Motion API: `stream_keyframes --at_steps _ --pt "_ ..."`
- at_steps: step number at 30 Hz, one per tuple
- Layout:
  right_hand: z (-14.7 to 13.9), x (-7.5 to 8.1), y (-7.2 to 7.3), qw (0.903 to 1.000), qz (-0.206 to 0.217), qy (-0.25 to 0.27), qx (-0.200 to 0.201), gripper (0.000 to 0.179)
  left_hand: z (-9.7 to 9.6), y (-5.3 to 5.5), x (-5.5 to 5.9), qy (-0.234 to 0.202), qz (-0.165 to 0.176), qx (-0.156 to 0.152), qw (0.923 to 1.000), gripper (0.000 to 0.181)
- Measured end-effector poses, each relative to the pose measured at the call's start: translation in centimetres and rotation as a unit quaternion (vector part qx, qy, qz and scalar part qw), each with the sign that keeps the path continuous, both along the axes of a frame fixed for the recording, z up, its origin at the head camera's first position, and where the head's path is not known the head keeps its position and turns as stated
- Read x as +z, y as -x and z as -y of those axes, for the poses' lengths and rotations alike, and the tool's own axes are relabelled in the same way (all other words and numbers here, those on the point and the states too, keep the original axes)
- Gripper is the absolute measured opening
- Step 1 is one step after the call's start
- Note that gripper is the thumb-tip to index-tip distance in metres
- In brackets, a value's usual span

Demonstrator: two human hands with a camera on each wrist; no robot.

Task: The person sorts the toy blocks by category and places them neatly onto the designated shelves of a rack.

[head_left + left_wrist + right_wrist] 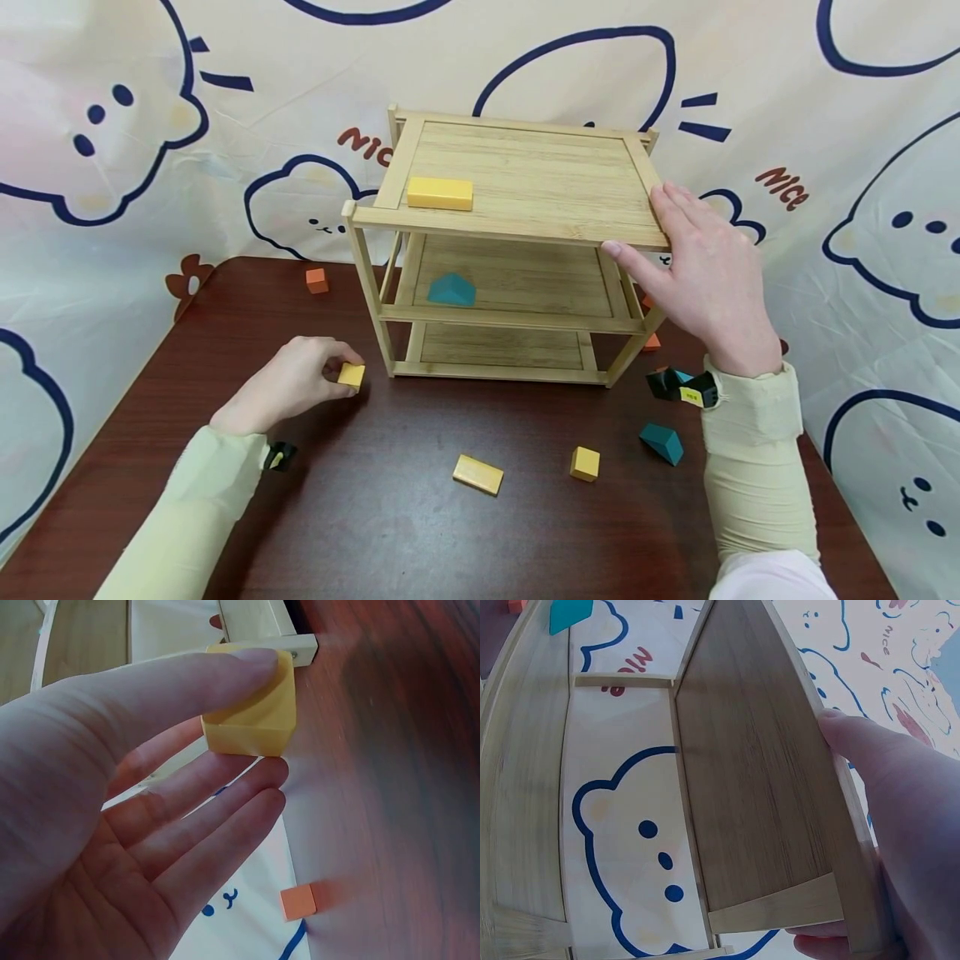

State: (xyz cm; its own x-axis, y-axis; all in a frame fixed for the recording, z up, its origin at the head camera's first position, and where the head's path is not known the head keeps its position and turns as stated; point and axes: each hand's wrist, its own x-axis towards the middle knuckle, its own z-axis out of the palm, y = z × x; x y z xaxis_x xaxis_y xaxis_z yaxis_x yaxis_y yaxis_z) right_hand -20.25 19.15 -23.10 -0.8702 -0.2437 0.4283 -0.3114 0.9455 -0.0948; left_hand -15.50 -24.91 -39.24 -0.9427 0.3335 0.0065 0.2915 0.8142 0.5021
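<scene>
Left hand (288, 385) pinches yellow block (351, 376) between thumb and fingertips; right hand (705, 271) grips shelf (536, 171) by the corner, presumably for steadiness.

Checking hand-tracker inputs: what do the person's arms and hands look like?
Left hand and right hand: gloveless. Left sleeve, right sleeve: pale yellow; whitish cloth at the right one's lower end. Left wrist device, right wrist device: black, yellowish markings.

Head view forward, down, wide; wrist views close-up; all share wooden shelf (532, 171)
</scene>
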Motion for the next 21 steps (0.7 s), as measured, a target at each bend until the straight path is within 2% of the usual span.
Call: stream_keyframes --at_steps 5,14,21 --pt "0.0 0.0 0.0 1.0 0.0 0.0 0.0 0.084 -0.4 0.0 0.1 0.001 -0.023 -0.017 0.9996 0.026" --pt "0.0 -0.1 0.1 1.0 -0.001 0.0 0.001 0.084 -1.1 0.1 0.3 0.012 -0.017 -0.027 0.9994 0.027" --pt "0.0 0.0 0.1 1.0 -0.004 0.0 0.002 0.083 -1.7 0.1 0.4 0.015 -0.03 -0.046 0.9984 0.028"
